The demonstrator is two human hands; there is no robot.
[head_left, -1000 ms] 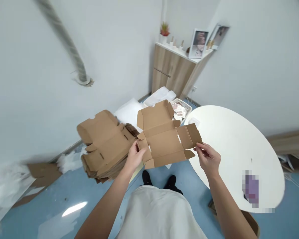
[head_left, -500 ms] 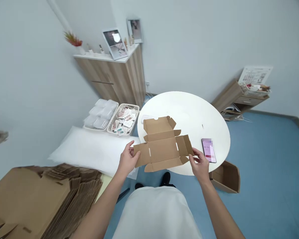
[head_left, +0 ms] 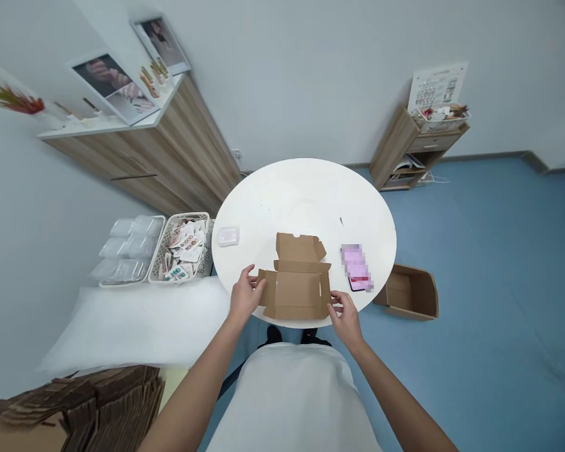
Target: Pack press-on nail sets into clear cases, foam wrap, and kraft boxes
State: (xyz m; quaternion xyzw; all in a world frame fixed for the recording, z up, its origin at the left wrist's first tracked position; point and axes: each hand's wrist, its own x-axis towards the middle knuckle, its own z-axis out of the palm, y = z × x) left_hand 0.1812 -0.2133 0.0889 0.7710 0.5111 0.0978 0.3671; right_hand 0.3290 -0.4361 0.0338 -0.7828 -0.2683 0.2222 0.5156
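Observation:
A brown cardboard box blank [head_left: 299,289], partly folded, is over the near edge of the round white table [head_left: 306,188]. My left hand [head_left: 245,294] pinches its left side flap between thumb and fingers. At the opposite end, my right hand [head_left: 346,319] grips the right flap, which stands bent upward. The lid panel with its small notch points away from me. Right of the blank lies a phone [head_left: 356,267] with a pink screen. A small clear plastic case [head_left: 228,236] sits on the table's left part.
Left of the table stand a white basket of small packets [head_left: 186,248] and a tray of clear plastic boxes [head_left: 129,248]. White wrapping sheets [head_left: 136,323] and stacked cardboard blanks [head_left: 85,405] lie nearer. An open carton [head_left: 409,292] is on the floor at right.
Both hands have brought the cardboard blank down and squarer to the table. My right hand has come closer to the left one, with the right flap folded up. The view has turned.

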